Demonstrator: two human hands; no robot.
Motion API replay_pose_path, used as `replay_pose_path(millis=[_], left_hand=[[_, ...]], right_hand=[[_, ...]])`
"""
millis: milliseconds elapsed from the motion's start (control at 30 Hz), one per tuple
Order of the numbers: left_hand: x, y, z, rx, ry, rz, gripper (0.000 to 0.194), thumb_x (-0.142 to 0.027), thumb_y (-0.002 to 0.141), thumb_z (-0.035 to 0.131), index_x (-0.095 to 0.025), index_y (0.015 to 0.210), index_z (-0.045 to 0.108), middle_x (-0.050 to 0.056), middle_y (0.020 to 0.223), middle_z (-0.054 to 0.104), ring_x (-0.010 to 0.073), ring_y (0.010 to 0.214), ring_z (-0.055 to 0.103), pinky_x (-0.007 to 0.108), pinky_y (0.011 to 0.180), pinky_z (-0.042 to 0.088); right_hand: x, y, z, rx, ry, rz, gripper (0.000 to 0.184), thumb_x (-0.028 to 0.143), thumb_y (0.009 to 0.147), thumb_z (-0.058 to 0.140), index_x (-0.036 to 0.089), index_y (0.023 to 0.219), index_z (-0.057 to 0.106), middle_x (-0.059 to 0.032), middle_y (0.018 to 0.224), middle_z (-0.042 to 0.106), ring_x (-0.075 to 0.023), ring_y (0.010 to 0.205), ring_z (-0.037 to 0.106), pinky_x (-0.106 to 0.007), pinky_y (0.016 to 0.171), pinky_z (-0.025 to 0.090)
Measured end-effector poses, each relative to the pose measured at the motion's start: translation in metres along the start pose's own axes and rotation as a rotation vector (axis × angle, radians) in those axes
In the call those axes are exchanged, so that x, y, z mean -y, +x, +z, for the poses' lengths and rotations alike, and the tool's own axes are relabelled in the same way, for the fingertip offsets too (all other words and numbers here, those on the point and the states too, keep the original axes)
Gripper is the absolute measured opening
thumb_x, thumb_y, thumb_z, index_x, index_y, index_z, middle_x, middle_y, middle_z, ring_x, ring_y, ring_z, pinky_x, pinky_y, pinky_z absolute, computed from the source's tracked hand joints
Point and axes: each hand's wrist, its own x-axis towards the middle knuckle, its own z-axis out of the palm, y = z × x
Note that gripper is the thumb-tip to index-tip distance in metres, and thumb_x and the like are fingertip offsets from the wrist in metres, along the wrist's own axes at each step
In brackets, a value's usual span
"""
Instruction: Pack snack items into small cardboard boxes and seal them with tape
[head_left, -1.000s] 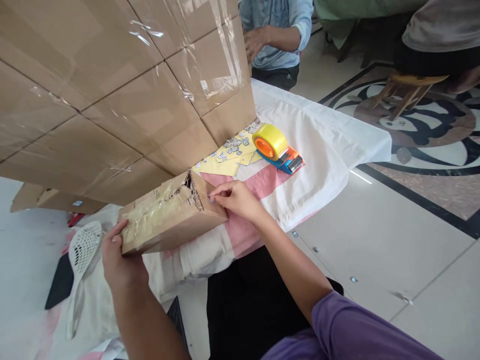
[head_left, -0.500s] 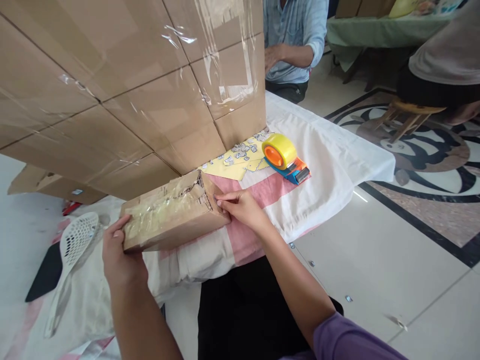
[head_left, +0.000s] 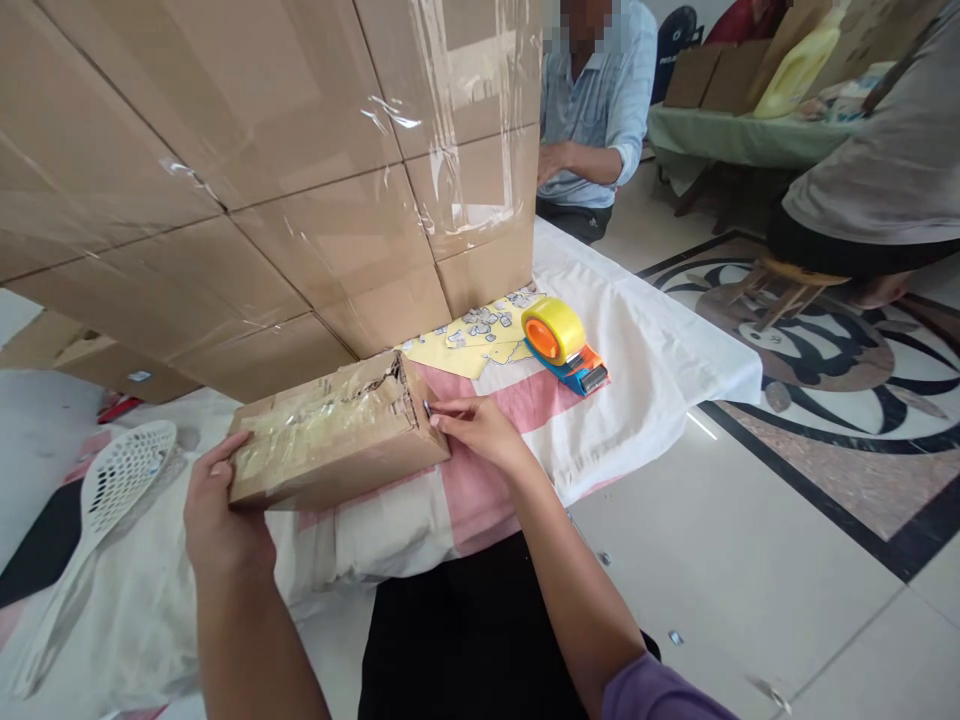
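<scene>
A worn cardboard box (head_left: pixel 337 440) lies on the cloth-covered table, its top streaked with clear tape and its right edge torn and ragged. My left hand (head_left: pixel 229 510) grips the box's left end, thumb over the top. At the right end face, my right hand (head_left: pixel 476 430) is closed in a pinch against the cardboard. A small pale bit shows at those fingertips, too small to name. Beyond my right hand stands a tape dispenser (head_left: pixel 562 345) with a yellow roll, an orange core and a blue frame.
Stacked, taped cartons (head_left: pixel 300 200) rise behind the box. A white slotted ladle (head_left: pixel 124 475) lies at left near an open carton (head_left: pixel 112 360). Yellow patterned paper (head_left: pixel 450 355) lies under the stack's edge. A co-worker (head_left: pixel 596 120) sits beyond the stack; another person sits on a stool (head_left: pixel 780 285).
The view has shifted, showing more of the background at upper right. Both hands stay at the same ends of the box, the right still pinching at its end face.
</scene>
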Motion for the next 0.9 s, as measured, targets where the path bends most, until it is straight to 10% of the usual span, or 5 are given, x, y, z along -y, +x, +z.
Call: replay_pose_path(millis=[233,467,900], left_hand=[[0.004,0.003,-0.001,-0.017,-0.045,0.015,0.028,-0.027,0.071,0.064,-0.015,0.095,0.073,0.003,0.108,0.068,0.0173,0.103,0.056,0.027,0.092,0.043],[0.004,-0.001,0.000,-0.029,-0.011,0.032,0.029,-0.031,0.074,0.062,-0.018,0.097,0.073,0.003,0.111,0.069,0.0198,0.108,0.056,0.030,0.095,0.043],[0.009,0.005,-0.011,0.006,0.008,-0.019,0.031,-0.037,0.072,0.068,-0.021,0.097,0.077,0.002,0.107,0.071,0.0224,0.106,0.056,0.031,0.097,0.041]], right_hand=[[0.004,-0.002,-0.002,0.020,0.023,-0.085,0.034,0.034,0.078,0.079,0.019,0.108,0.079,-0.0068,0.108,0.078,-0.0194,0.094,0.069,-0.034,0.090,0.052],[-0.006,0.003,0.026,-0.287,0.049,-0.182,0.015,0.028,0.080,0.073,0.020,0.089,0.081,-0.0070,0.094,0.079,-0.0197,0.084,0.070,-0.032,0.079,0.055],[-0.016,0.009,0.030,-0.260,0.209,-0.043,0.023,0.039,0.065,0.080,0.022,0.081,0.081,-0.0060,0.094,0.080,-0.0222,0.086,0.071,-0.035,0.082,0.056]])
